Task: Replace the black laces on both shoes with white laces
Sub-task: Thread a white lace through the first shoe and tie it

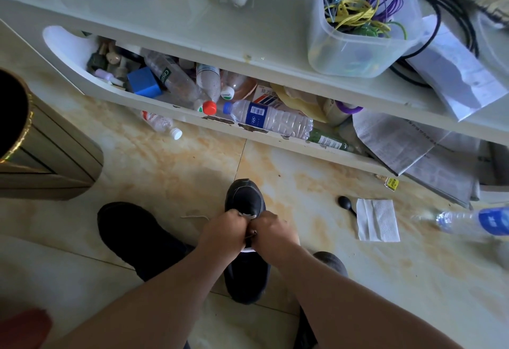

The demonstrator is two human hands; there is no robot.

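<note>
A lived-in home: tiled floor [170,166], low table [165,12] with bottle-cluttered shelf [154,100].

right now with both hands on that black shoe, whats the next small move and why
Probably draw the white lace snug through the eyelets: both the left hand and right hand are bunched over the middle of the black shoe, and a loose lace end trails on the floor.
</note>
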